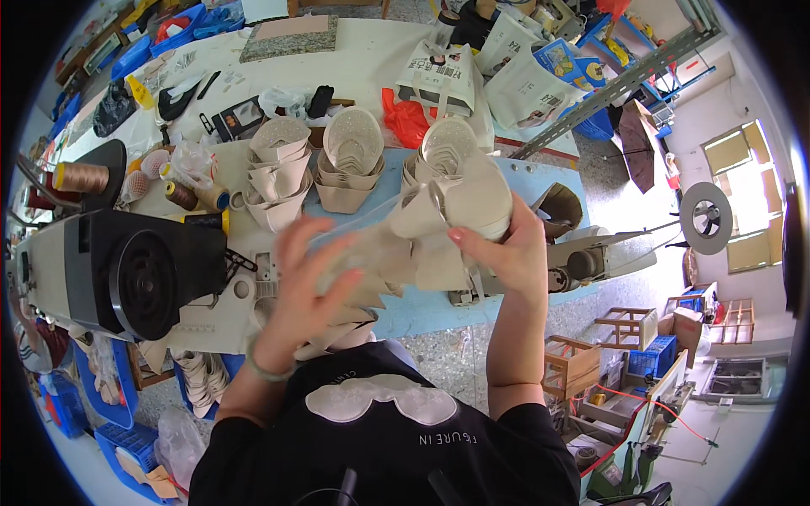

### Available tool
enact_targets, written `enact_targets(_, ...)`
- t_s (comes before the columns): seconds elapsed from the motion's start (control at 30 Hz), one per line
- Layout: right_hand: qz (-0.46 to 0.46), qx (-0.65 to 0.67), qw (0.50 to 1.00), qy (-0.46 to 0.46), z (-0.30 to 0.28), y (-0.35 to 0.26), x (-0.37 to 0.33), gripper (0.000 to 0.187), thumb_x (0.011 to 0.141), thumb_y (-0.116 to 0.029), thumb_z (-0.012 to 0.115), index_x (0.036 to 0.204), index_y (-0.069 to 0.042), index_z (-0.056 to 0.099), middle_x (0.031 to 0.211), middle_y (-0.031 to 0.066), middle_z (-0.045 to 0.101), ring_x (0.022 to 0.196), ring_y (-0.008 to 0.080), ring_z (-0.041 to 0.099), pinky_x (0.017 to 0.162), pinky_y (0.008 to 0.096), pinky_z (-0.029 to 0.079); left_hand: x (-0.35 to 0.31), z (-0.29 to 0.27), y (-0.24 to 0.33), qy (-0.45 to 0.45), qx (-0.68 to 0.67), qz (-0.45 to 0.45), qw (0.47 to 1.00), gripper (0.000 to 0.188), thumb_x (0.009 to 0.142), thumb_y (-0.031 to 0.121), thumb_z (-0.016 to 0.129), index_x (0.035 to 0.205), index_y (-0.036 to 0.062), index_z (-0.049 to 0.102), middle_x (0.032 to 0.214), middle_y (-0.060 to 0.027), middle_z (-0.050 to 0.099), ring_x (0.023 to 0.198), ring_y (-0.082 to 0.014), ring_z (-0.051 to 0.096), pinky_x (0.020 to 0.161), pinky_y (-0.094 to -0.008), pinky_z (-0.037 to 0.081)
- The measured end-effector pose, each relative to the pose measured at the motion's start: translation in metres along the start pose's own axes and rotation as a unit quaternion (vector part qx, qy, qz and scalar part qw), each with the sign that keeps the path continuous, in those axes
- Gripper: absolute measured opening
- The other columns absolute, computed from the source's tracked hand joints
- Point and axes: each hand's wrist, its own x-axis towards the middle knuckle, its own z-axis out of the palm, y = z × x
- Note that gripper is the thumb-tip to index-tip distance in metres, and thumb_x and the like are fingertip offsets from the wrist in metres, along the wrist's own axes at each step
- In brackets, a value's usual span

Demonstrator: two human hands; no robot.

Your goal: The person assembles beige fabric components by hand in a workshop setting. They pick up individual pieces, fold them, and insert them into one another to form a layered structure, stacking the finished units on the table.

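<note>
My right hand [510, 249] grips a bundle of beige shoe-upper-like pieces [479, 196], thumb on the near side and fingers behind. The bundle is curved, with flaps hanging open toward me. To its left, my left hand [308, 282] is blurred by motion, its fingers spread apart and nothing visibly gripped. A smeared beige piece [371, 253] lies between the two hands; I cannot tell whether the left fingertips touch it. Beyond them stand nested stacks of similar beige pieces: a left stack [281, 181], a middle stack [353, 148] and a right stack [447, 143], partly covered by the bundle.
A sewing machine [110, 270] with thread spools [83, 178] occupies the left. Beside the stacks lies a red plastic bag [405, 118], with a white carrier bag [439, 78] behind it. A metal post [616, 94] slants across the right. Blue crates [651, 356] and wooden stools [570, 368] stand lower right.
</note>
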Motion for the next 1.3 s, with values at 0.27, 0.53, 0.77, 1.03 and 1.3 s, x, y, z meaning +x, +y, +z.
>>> enact_targets(0.27, -0.045, 0.003, 0.999, 0.029, 0.017, 0.013, -0.012, 0.043, 0.071, -0.008, 0.078, 0.108, 0.004, 0.059, 0.096, 0.0069, 0.066, 0.086, 0.0121, 0.061, 0.077, 0.0274, 0.051, 0.017, 0.087, -0.006, 0.041, -0.369, -0.101, 0.923, 0.023, 0.076, 0.017, 0.076, 0.095, 0.0061, 0.07, 0.12, -0.0077, 0.049, 0.121, -0.0267, 0.04, 0.105, -0.0425, 0.029)
enact_targets(0.53, -0.022, 0.026, 0.978, 0.205, -0.007, 0.048, 0.002, 0.046, 0.076, -0.015, 0.078, 0.111, 0.002, 0.054, 0.101, 0.0116, 0.064, 0.088, 0.0155, 0.062, 0.077, 0.0288, 0.051, 0.013, 0.062, -0.001, 0.033, -0.359, -0.193, 0.913, 0.021, 0.083, 0.021, 0.073, 0.095, 0.0049, 0.07, 0.115, -0.0072, 0.046, 0.112, -0.0206, 0.044, 0.096, -0.0303, 0.036)
enact_targets(0.77, 0.103, -0.008, 0.994, 0.016, 0.04, 0.054, -0.026, 0.061, 0.068, -0.017, 0.084, 0.115, 0.003, 0.053, 0.103, 0.0124, 0.065, 0.094, 0.0185, 0.062, 0.084, 0.0322, 0.05, 0.017, 0.083, -0.001, -0.011, -0.302, -0.149, 0.942, 0.024, 0.083, 0.023, 0.073, 0.096, 0.0037, 0.07, 0.113, -0.0094, 0.047, 0.108, -0.0213, 0.045, 0.095, -0.0328, 0.038)
enact_targets(1.03, 0.143, 0.115, 0.983, 0.002, 0.02, 0.061, -0.025, 0.064, 0.063, -0.012, 0.087, 0.116, 0.003, 0.054, 0.105, 0.0105, 0.064, 0.093, 0.0183, 0.062, 0.082, 0.0326, 0.051, -0.004, 0.081, -0.04, -0.021, -0.1, -0.101, 0.99, 0.019, 0.079, 0.018, 0.075, 0.091, 0.0046, 0.068, 0.107, -0.0075, 0.054, 0.113, -0.0244, 0.046, 0.097, -0.0356, 0.036)
enact_targets(1.3, 0.137, -0.025, 0.966, 0.217, 0.025, 0.119, -0.01, 0.053, 0.067, -0.014, 0.085, 0.109, 0.003, 0.058, 0.098, 0.0112, 0.065, 0.088, 0.0179, 0.063, 0.077, 0.032, 0.052, -0.005, 0.1, -0.037, -0.003, -0.268, -0.084, 0.96, 0.018, 0.079, 0.018, 0.074, 0.091, 0.0053, 0.07, 0.102, -0.0051, 0.057, 0.107, -0.0228, 0.048, 0.094, -0.0344, 0.036)
